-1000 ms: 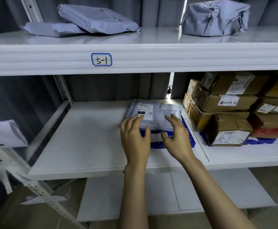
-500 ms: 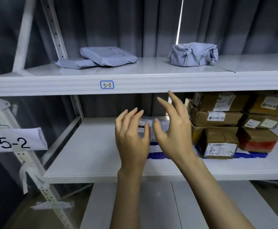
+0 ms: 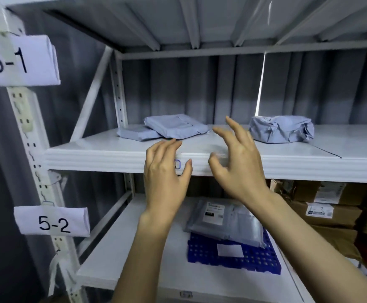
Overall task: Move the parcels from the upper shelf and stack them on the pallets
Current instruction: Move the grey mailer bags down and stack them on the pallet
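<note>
Left hand (image 3: 167,171): empty, fingers spread and loosely curved, raised in front of the front lip of the upper shelf (image 3: 91,158). Right hand (image 3: 237,162): empty likewise, fingers apart, tips reaching above the lip of the upper shelf, touching nothing. Flat parcel (image 3: 176,126): grey-blue poly mailer lying on the upper shelf just beyond the left hand, one corner resting over a thin parcel (image 3: 134,133) of the same film. Crumpled parcel (image 3: 281,129): bulkier bundle on the upper shelf, beyond and to the right of the right hand, well apart from the flat pair. Handling, by judgement: all three look light and soft, the film slick and apt to sag; take the flat parcel by its two long edges, one hand each, and lift it off before the thin one; cup the bundle from both sides low down. Blue pallet (image 3: 232,261): one tier below the upper shelf, carrying one grey mailer (image 3: 226,224). Cardboard boxes (image 3: 331,215): stacked below the upper shelf, to the right. Paper tags (image 3: 51,224): on the upright left of the upper shelf.
</note>
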Available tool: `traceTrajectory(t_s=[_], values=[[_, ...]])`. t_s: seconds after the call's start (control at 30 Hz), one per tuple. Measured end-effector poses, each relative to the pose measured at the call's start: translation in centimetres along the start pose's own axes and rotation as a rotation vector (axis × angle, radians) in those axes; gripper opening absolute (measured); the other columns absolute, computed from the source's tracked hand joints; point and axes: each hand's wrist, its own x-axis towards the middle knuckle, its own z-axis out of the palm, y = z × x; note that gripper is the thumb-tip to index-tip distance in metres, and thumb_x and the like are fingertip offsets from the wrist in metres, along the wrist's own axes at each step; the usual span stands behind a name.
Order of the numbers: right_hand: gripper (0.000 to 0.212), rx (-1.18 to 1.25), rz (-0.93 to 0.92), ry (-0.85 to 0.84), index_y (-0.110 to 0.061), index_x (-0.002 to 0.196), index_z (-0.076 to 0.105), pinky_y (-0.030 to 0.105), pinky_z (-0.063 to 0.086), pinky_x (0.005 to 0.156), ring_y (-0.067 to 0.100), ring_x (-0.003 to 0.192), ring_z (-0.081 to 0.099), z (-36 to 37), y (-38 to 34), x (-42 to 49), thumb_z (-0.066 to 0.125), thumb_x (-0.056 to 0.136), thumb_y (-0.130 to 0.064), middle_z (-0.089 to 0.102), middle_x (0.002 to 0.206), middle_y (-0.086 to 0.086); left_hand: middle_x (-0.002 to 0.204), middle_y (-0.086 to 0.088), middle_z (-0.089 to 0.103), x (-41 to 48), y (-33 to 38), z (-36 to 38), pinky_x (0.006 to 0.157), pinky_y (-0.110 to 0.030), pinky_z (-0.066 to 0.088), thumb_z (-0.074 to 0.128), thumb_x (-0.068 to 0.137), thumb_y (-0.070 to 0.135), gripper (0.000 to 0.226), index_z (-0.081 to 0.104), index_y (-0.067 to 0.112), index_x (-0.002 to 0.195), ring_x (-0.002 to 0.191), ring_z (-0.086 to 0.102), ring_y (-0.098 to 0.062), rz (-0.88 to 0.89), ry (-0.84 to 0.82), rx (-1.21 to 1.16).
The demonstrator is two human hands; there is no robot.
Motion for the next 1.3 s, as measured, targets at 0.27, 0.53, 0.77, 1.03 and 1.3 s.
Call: traceTrajectory(t_s=[0.27, 0.53, 0.77, 1.03, 1.3], values=[[0.063, -0.092, -0.038, -0.193, -0.018, 0.144, 0.039, 0.03, 0.029, 0.108, 0.022, 0.145, 0.019, 4.1, -0.3, 6.3, 0.059, 0.085, -0.026, 0.017, 0.159, 0.006, 0.121, -0.004, 0.062, 6.9, -3.9, 1.5, 0.092, -0.039, 0.046, 0.071, 0.077, 0.018, 0.045, 0.061, 0.01, 0.119, 0.116, 0.05, -0.027, 0.074, -0.172, 0.175], [0.062, -0.09, 0.052, -0.269, -0.019, 0.144, 0.038, 0.033, 0.029, 0.109, 0.026, 0.144, 0.022, 6.7, 0.5, 9.9, 0.058, 0.085, -0.028, 0.015, 0.16, 0.01, 0.137, -0.007, 0.044, 13.5, -7.2, 5.0, 0.103, -0.037, 0.034, 0.066, 0.082, 0.023, 0.065, 0.04, 0.017, 0.141, 0.128, 0.035, -0.029, 0.073, -0.585, 0.492], [0.065, -0.154, 0.073, -0.363, -0.021, 0.147, 0.031, 0.036, 0.026, 0.113, 0.026, 0.145, 0.015, 7.5, 1.1, 10.3, 0.056, 0.087, -0.032, 0.01, 0.161, 0.009, 0.128, -0.01, 0.048, 15.8, -7.6, 8.4, 0.089, -0.037, 0.041, 0.062, 0.083, 0.015, 0.053, 0.042, 0.016, 0.132, 0.118, 0.047, -0.03, 0.281, -0.688, 0.692], [0.063, -0.187, 0.109, -0.458, -0.018, 0.144, 0.035, 0.038, 0.029, 0.112, 0.029, 0.144, 0.015, 8.1, 1.5, 10.4, 0.055, 0.088, -0.039, 0.016, 0.158, 0.009, 0.119, -0.01, 0.06, 15.7, -7.1, 8.5, 0.074, -0.036, 0.04, 0.051, 0.086, 0.008, 0.037, 0.046, 0.011, 0.123, 0.11, 0.057, -0.033, 0.359, -0.646, 0.754], [0.058, -0.172, 0.137, -0.5, -0.016, 0.139, 0.041, 0.039, 0.032, 0.11, 0.03, 0.139, 0.024, 7.9, 1.6, 10.2, 0.055, 0.088, -0.038, 0.027, 0.152, 0.011, 0.116, -0.011, 0.06, 15.5, -6.7, 7.6, 0.069, -0.033, 0.034, 0.046, 0.088, -0.003, 0.028, 0.055, 0.007, 0.113, 0.109, 0.057, -0.03, 0.341, -0.565, 0.851]])
